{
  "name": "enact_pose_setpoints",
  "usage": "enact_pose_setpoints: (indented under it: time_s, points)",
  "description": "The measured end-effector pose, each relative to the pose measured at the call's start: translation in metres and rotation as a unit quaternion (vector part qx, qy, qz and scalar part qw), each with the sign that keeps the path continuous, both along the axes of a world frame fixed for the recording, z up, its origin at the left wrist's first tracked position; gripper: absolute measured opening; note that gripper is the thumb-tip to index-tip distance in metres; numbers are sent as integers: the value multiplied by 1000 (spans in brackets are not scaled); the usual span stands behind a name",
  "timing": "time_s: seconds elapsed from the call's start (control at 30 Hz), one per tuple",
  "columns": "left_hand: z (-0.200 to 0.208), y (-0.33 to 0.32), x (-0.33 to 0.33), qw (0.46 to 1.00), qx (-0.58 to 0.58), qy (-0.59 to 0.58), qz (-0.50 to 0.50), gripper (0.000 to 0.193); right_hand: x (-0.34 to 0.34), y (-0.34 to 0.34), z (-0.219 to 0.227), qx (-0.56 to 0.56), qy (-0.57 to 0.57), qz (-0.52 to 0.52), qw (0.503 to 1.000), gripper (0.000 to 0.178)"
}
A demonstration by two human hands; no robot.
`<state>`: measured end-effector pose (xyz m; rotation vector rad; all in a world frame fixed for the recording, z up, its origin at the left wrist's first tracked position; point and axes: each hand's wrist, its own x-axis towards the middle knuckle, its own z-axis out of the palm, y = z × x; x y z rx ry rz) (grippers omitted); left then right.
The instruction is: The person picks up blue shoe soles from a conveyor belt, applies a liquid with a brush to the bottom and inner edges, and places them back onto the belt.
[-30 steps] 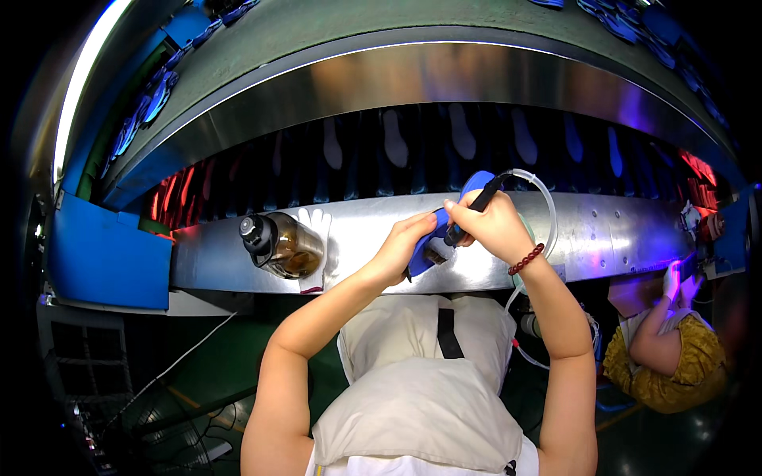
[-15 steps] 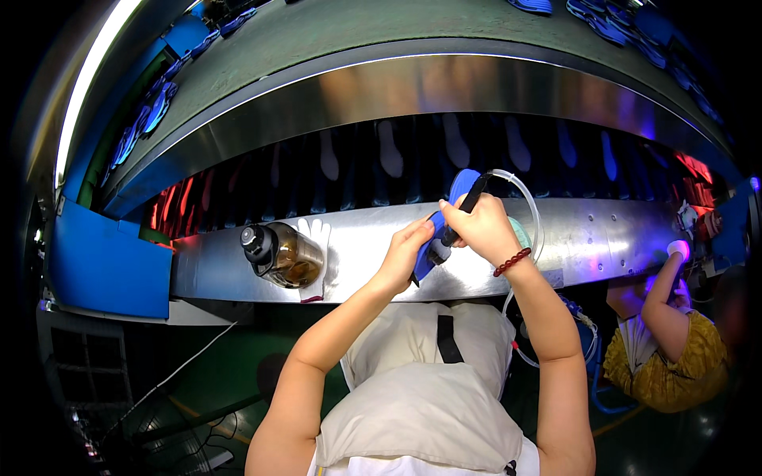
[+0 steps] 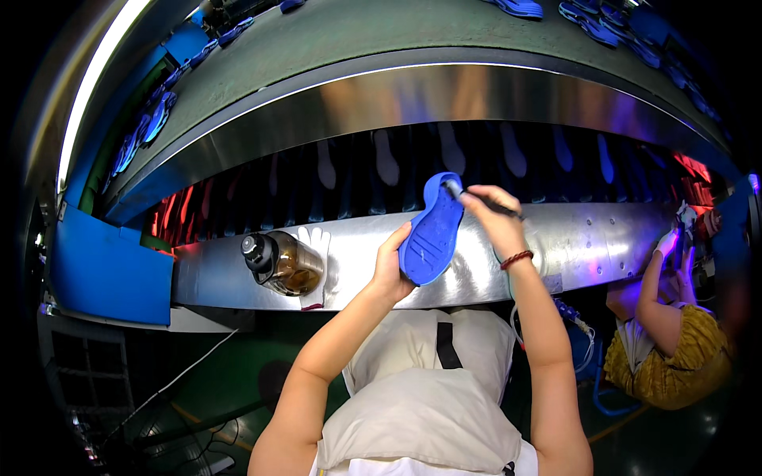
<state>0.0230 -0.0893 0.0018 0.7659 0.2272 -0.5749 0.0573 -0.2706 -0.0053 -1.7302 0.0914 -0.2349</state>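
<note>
Green belt (image 3: 357,32) runs across the far side, and before it lies a shiny metal table (image 3: 571,246), which I watch from my distant place. Above this table is the blue sole (image 3: 429,246), its hollow inner face toward the camera. The left hand (image 3: 393,266) has its grip closed on the sole's left edge; the right hand (image 3: 500,226) has fingers closed around a dark brush (image 3: 498,209), whose tip is at the narrow end inside the sole.

I judge the work on this piece to be under way: it is not yet put down, and how much of its inner face is done I cannot tell.

By my count: one sole in hand, one brush, one brown bottle (image 3: 290,266), one white glove (image 3: 319,241) beside it, one red bracelet (image 3: 516,259), and one co-worker (image 3: 667,341) at right. On the belt lie many blue soles (image 3: 587,24), too crowded to count surely.
</note>
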Motion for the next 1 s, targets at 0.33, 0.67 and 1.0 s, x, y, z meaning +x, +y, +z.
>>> enact_pose_setpoints:
  time_s: [0.33,0.67,1.0]
  points:
    - [-12,-1,4,1000,-3,24,-14,42,-43,32,3,-217,-116,65,967,31]
    - [-38,11,12,1000,-7,21,-14,42,-69,23,9,-123,-69,139,980,27]
    - [-17,18,3,998,-37,8,-44,48,-43,-34,34,122,-24,40,992,30]
